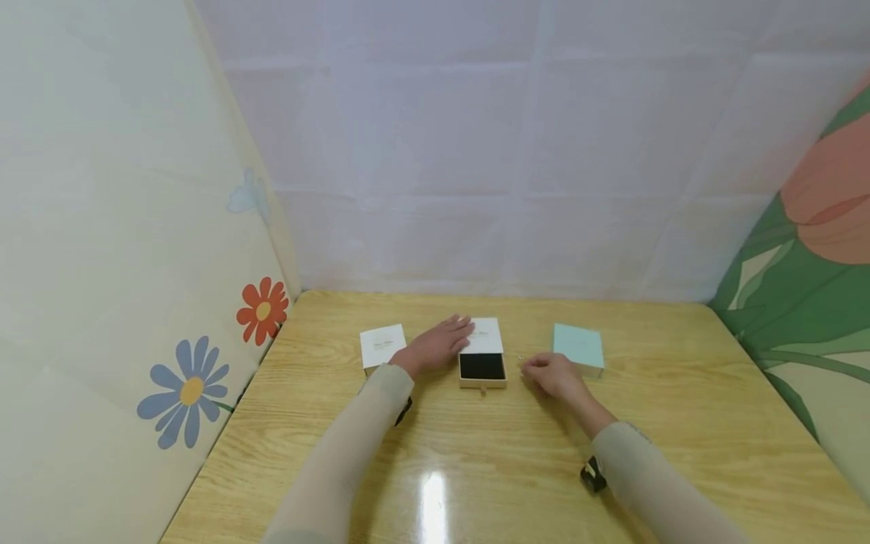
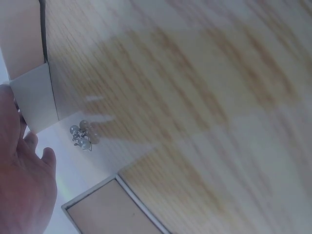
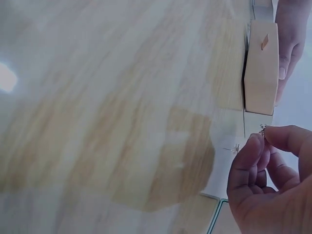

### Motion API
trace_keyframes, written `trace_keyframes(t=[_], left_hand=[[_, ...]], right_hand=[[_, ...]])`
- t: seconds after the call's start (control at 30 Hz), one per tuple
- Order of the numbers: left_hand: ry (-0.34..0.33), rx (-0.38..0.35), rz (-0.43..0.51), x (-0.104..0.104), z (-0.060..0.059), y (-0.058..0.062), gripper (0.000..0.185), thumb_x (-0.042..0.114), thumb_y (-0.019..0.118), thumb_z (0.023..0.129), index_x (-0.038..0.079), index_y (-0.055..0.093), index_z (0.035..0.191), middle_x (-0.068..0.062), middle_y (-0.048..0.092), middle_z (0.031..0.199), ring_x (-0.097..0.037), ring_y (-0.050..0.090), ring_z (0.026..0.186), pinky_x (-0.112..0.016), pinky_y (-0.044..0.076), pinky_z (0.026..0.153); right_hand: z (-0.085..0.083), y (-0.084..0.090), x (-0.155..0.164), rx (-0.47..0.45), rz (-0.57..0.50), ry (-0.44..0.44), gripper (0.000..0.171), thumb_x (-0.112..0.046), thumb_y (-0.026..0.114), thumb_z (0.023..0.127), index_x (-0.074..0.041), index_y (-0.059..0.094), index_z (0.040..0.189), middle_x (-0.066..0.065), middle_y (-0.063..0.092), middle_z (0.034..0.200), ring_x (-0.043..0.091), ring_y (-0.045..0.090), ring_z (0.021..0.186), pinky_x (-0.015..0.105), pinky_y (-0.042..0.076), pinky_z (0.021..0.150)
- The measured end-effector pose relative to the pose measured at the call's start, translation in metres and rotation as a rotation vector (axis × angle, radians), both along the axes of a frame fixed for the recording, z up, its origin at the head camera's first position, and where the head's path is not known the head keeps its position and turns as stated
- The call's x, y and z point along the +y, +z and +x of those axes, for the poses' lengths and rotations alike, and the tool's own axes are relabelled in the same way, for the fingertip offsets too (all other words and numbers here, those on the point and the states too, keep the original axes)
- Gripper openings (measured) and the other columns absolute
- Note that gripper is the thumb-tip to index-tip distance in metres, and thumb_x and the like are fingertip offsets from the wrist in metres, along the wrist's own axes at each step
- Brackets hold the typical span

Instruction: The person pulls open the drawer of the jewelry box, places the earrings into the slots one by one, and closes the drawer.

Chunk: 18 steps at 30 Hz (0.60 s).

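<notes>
A: From the head camera, what is each hand doing?

B: The left hand (image 1: pixel 435 345) lies flat, fingers straight, on the white sleeve of the drawer box (image 1: pixel 483 355), steadying it. The drawer is pulled out toward the person and its black pad looks bare. The right hand (image 1: pixel 553 375) sits just right of it with fingers curled in a pinch. A white box (image 1: pixel 383 347) lies to the left, a mint box (image 1: pixel 578 348) to the right, all on the wooden table (image 1: pixel 489 453).

A: And the left wrist view?

B: A small pearl earring (image 2: pixel 80 136) lies on the table, just beside a box corner and close to the left hand's fingers, not touching them.

A: The right wrist view?

B: The thumb and forefinger (image 3: pixel 246 161) pinch a tiny piece of jewellery (image 3: pixel 263 129) near the drawer's front. A second small stud (image 3: pixel 236 148) lies on the table just beside them.

A: How far along would you judge it?

B: Early, I'd say: drawer open, one piece in hand, nothing seated on the pad, at least one earring loose.
</notes>
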<state>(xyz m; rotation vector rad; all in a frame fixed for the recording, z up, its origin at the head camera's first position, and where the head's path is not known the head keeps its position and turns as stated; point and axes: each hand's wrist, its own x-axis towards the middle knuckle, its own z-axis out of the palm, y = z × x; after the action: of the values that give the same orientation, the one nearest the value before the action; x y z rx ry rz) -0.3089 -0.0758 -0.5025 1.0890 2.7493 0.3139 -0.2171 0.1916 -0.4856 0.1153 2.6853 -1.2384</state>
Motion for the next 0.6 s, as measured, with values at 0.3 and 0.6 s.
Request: trace_keyframes(t=[0.3, 0.6], left_hand=[[-0.002, 0.005, -0.005, 0.0, 0.004, 0.006, 0.054, 0.036, 0.022, 0.113, 0.013, 0.019, 0.163, -0.005, 0.014, 0.17, -0.026, 0.007, 0.157, -0.036, 0.007, 0.128], [-0.004, 0.0, 0.005, 0.0, 0.004, 0.007, 0.054, 0.034, 0.024, 0.113, 0.012, 0.02, 0.163, -0.006, 0.015, 0.17, -0.028, 0.008, 0.157, -0.037, 0.008, 0.128]], right_hand=[[-0.001, 0.008, -0.008, -0.014, -0.051, -0.003, 0.029, -0.021, 0.066, 0.098, 0.004, 0.073, 0.111, 0.009, 0.072, 0.084, 0.016, 0.063, 0.073, 0.024, 0.051, 0.063], [-0.001, 0.015, -0.017, -0.079, -0.092, -0.012, 0.031, -0.021, 0.066, 0.098, 0.004, 0.071, 0.114, 0.009, 0.069, 0.08, 0.016, 0.058, 0.073, 0.025, 0.049, 0.066]])
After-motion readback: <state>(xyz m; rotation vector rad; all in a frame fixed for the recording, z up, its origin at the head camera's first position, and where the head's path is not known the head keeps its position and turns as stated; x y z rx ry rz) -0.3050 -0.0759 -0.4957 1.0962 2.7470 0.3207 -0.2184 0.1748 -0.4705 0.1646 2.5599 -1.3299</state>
